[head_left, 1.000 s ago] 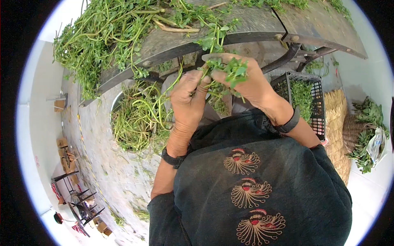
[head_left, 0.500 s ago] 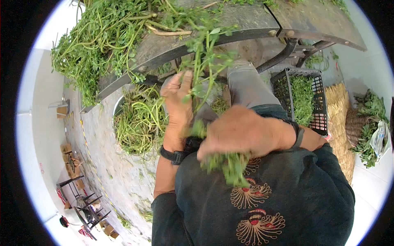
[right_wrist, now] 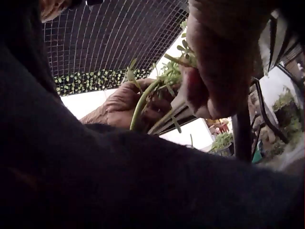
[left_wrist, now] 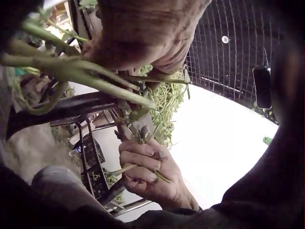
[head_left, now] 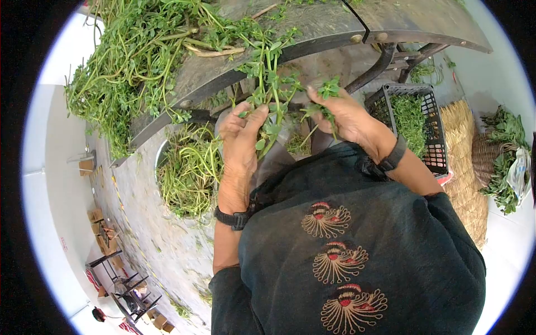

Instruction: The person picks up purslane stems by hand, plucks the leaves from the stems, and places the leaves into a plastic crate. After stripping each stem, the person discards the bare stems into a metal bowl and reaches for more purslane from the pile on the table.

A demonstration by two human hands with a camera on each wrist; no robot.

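The left hand [head_left: 239,146] pinches a long, green, leafy stem [head_left: 274,78] between thumb and fingers. The stem goes up from the hand to the edge of the dark, worn bench [head_left: 321,21], close to a big heap of green, leafy plants [head_left: 128,70]. The right hand [head_left: 357,120] grips a small green sprig with round leaves [head_left: 329,88] and a thin stalk. The two hands are near each other but do not touch.

To do this picking well, I think the left hand should hold the long stem snugly but not squash it, because the stem looks juicy and could snap or bruise. The right thumb and finger should pinch close to where a soft, leafy bit starts, then bend it or give a quick little tug. Pulling far from that spot could tear leaves or bring hard stalk along. It would help to lift the stem away from the heap first, as the plants look tangled and a hard pull might drag others off.

A black plastic crate with holes [head_left: 416,87] has leafy greens [head_left: 407,123] in it, past the right arm. A round tub [head_left: 160,157] with long, bare-looking stems [head_left: 190,173] is by the left arm. Keeping leaves and stalks apart seems wise.
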